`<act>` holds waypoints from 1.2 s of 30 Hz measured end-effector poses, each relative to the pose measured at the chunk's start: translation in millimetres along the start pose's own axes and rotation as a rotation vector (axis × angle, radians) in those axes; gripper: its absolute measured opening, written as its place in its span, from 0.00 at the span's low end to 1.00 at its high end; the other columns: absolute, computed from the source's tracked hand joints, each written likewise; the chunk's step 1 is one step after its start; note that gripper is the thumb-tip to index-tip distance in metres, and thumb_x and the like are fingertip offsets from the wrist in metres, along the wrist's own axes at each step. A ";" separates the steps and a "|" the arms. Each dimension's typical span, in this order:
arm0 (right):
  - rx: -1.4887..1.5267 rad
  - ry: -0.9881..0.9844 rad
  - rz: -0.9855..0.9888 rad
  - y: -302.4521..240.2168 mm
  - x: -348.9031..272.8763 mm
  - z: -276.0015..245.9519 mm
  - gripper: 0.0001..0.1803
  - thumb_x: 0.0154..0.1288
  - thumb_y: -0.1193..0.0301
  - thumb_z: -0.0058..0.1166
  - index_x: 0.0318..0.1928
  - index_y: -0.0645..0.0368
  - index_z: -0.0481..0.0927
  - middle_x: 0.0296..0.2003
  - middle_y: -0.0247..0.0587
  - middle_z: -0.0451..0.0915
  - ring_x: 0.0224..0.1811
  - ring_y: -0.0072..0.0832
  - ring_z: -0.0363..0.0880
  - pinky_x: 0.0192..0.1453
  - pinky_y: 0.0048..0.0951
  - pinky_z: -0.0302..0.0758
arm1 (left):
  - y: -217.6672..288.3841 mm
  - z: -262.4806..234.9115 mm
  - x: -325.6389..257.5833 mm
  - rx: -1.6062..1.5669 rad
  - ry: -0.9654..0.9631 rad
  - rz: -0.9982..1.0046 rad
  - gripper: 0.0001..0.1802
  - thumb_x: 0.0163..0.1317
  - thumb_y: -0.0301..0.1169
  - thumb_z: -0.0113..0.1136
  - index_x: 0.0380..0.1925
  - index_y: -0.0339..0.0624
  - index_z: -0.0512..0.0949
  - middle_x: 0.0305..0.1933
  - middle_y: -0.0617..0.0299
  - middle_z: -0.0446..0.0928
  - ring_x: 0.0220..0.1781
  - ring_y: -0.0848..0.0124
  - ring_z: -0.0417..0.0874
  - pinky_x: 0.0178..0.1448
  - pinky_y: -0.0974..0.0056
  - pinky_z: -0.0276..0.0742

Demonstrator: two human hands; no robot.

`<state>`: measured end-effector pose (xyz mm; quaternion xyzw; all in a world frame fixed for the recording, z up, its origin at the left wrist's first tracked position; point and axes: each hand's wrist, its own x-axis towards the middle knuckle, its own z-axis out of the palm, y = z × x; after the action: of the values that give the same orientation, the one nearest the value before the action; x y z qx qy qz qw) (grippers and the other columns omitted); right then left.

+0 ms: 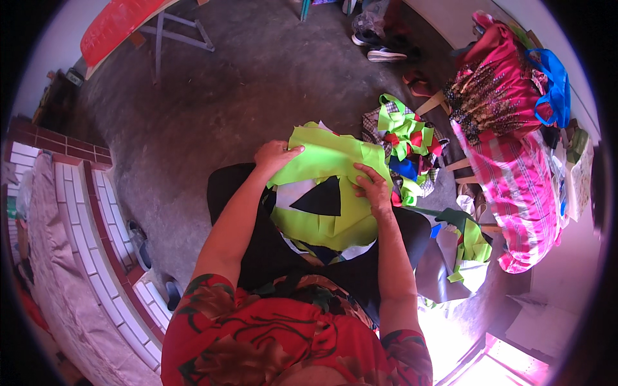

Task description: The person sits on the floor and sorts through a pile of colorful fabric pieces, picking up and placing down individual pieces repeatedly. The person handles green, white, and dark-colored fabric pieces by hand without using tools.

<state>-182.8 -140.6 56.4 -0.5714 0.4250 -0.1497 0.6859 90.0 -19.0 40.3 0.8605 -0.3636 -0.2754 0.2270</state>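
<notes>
Lime-green cloth pieces [335, 153] lie across my lap, over dark trousers. A black triangular patch [322, 198] and a white patch [293, 194] show among the green. My left hand [275, 158] grips the upper left edge, thumb on top and fingers hidden under the cloth. On the right side of the cloth rests my right hand [374, 188], its fingers bent and apart over the surface. The lower part of the piece [328, 228] ends in a curved edge with black and white bits showing below it.
A heap of green, red, blue and checked scraps [409, 138] lies to the right. Nearer are grey and green cloths [454, 257]. Red and pink plaid fabrics [515, 186] cover wooden-legged furniture at far right. Shoes [386, 55] and a red-topped table [119, 29] stand farther off.
</notes>
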 end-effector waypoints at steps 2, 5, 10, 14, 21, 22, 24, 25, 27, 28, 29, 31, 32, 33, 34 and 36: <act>-0.069 -0.008 -0.104 3.6 1.3 0.1 0.18 0.64 0.73 0.55 0.55 0.51 0.79 0.52 0.30 0.78 0.38 0.15 0.77 0.36 0.17 0.75 | 10.1 -3.3 2.5 0.026 -0.042 -0.024 0.31 0.53 0.60 0.59 0.35 0.40 0.83 0.30 0.52 0.82 0.35 0.53 0.84 0.40 0.54 0.77; -0.076 0.007 -0.224 6.2 5.1 4.3 0.16 0.63 0.74 0.55 0.52 0.53 0.81 0.50 0.28 0.78 0.40 0.14 0.75 0.38 0.17 0.73 | 4.9 4.9 11.8 0.022 0.086 0.057 0.30 0.51 0.58 0.61 0.36 0.40 0.83 0.34 0.50 0.82 0.39 0.53 0.84 0.43 0.52 0.76; -0.111 0.092 -0.231 6.9 14.4 6.8 0.16 0.60 0.78 0.56 0.48 0.53 0.83 0.41 0.28 0.75 0.32 0.17 0.72 0.34 0.19 0.72 | -12.2 25.5 24.4 -0.375 0.096 0.189 0.23 0.48 0.43 0.68 0.39 0.38 0.81 0.34 0.47 0.82 0.36 0.54 0.84 0.41 0.54 0.77; -0.173 0.118 -0.283 7.5 21.1 8.1 0.20 0.57 0.81 0.54 0.50 0.53 0.82 0.41 0.30 0.74 0.33 0.18 0.70 0.36 0.21 0.72 | -21.7 35.1 30.5 -0.572 0.026 0.216 0.27 0.47 0.28 0.67 0.52 0.39 0.76 0.37 0.53 0.83 0.36 0.64 0.84 0.42 0.61 0.77; -0.423 0.060 -0.448 6.8 24.6 2.5 0.33 0.56 0.84 0.48 0.64 0.48 0.71 0.64 0.49 0.67 0.61 0.38 0.73 0.50 0.30 0.76 | -13.1 22.5 14.8 -0.854 -0.085 0.230 0.44 0.49 0.15 0.62 0.69 0.47 0.61 0.50 0.60 0.79 0.47 0.74 0.79 0.51 0.66 0.75; -0.492 0.047 -0.487 -4.5 20.4 8.0 0.34 0.57 0.84 0.48 0.65 0.47 0.70 0.66 0.52 0.64 0.64 0.41 0.69 0.52 0.32 0.76 | -14.4 18.8 12.1 -0.852 -0.098 0.187 0.44 0.49 0.15 0.62 0.69 0.48 0.61 0.50 0.60 0.79 0.47 0.74 0.79 0.52 0.66 0.75; -0.627 0.055 -0.564 -21.9 11.0 15.8 0.36 0.57 0.84 0.46 0.67 0.46 0.67 0.68 0.56 0.61 0.67 0.46 0.66 0.56 0.35 0.75 | -8.7 10.1 6.7 -0.848 -0.133 0.109 0.44 0.50 0.15 0.61 0.69 0.50 0.60 0.52 0.59 0.78 0.48 0.73 0.78 0.53 0.67 0.75; -0.691 0.067 -0.604 -28.6 5.2 19.8 0.36 0.57 0.84 0.46 0.68 0.46 0.66 0.67 0.57 0.61 0.66 0.48 0.66 0.56 0.37 0.75 | -9.9 10.8 6.1 -0.826 -0.112 0.140 0.45 0.51 0.15 0.61 0.70 0.51 0.59 0.49 0.60 0.79 0.47 0.74 0.79 0.52 0.66 0.75; -0.726 0.086 -0.615 -30.1 6.9 24.2 0.37 0.56 0.84 0.45 0.68 0.47 0.65 0.66 0.58 0.62 0.66 0.50 0.65 0.60 0.38 0.71 | -13.4 12.1 5.1 -0.779 -0.068 0.199 0.46 0.52 0.15 0.60 0.72 0.54 0.55 0.45 0.61 0.80 0.45 0.74 0.79 0.50 0.66 0.75; -0.701 0.104 -0.578 -24.6 10.7 22.7 0.37 0.55 0.84 0.45 0.68 0.48 0.65 0.65 0.58 0.64 0.67 0.50 0.64 0.63 0.37 0.68 | -9.5 10.6 3.9 -0.688 -0.090 0.148 0.47 0.52 0.16 0.61 0.72 0.54 0.55 0.41 0.62 0.79 0.41 0.75 0.78 0.47 0.67 0.75; -0.679 0.129 -0.542 -17.8 14.9 19.2 0.37 0.55 0.85 0.45 0.67 0.49 0.66 0.64 0.58 0.65 0.67 0.51 0.63 0.66 0.36 0.65 | -0.8 5.8 3.5 -0.598 -0.117 0.105 0.48 0.52 0.17 0.62 0.72 0.55 0.54 0.36 0.63 0.79 0.38 0.76 0.78 0.45 0.67 0.75; -0.726 0.165 -0.471 8.2 30.3 3.3 0.36 0.53 0.83 0.49 0.65 0.51 0.68 0.61 0.51 0.69 0.65 0.45 0.67 0.66 0.36 0.66 | -1.1 6.7 4.6 -0.464 -0.096 0.076 0.49 0.51 0.19 0.63 0.72 0.55 0.53 0.30 0.65 0.77 0.32 0.77 0.76 0.40 0.67 0.74; -0.665 0.193 -0.428 11.0 33.8 1.8 0.36 0.52 0.82 0.50 0.65 0.51 0.68 0.60 0.50 0.70 0.64 0.44 0.68 0.65 0.35 0.66 | -8.2 12.3 7.2 -0.423 -0.053 0.095 0.49 0.51 0.20 0.64 0.72 0.55 0.53 0.27 0.65 0.76 0.30 0.77 0.75 0.38 0.67 0.73; -0.604 0.221 -0.384 13.8 36.7 0.1 0.36 0.52 0.81 0.52 0.65 0.51 0.68 0.60 0.49 0.70 0.63 0.42 0.69 0.65 0.35 0.66 | -15.8 16.8 10.1 -0.381 -0.009 0.114 0.49 0.51 0.20 0.65 0.72 0.55 0.53 0.24 0.66 0.74 0.27 0.77 0.74 0.36 0.67 0.72; -0.557 0.246 -0.386 14.6 36.8 -2.4 0.33 0.54 0.78 0.55 0.64 0.51 0.70 0.58 0.45 0.71 0.61 0.38 0.70 0.65 0.32 0.66 | -16.7 17.1 11.1 -0.407 -0.029 0.095 0.49 0.50 0.21 0.65 0.72 0.54 0.54 0.25 0.66 0.75 0.28 0.77 0.75 0.37 0.67 0.73; -0.522 0.230 -0.324 17.1 35.2 -6.0 0.30 0.55 0.76 0.56 0.61 0.51 0.73 0.57 0.44 0.72 0.61 0.37 0.70 0.64 0.31 0.66 | -18.3 17.6 13.3 -0.458 -0.068 0.058 0.48 0.50 0.21 0.65 0.71 0.52 0.55 0.26 0.65 0.76 0.29 0.76 0.75 0.37 0.67 0.73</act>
<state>-171.2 -163.7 26.4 -0.7676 0.4273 -0.2065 0.4308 95.7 -20.8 12.3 0.7661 -0.3235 -0.3728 0.4117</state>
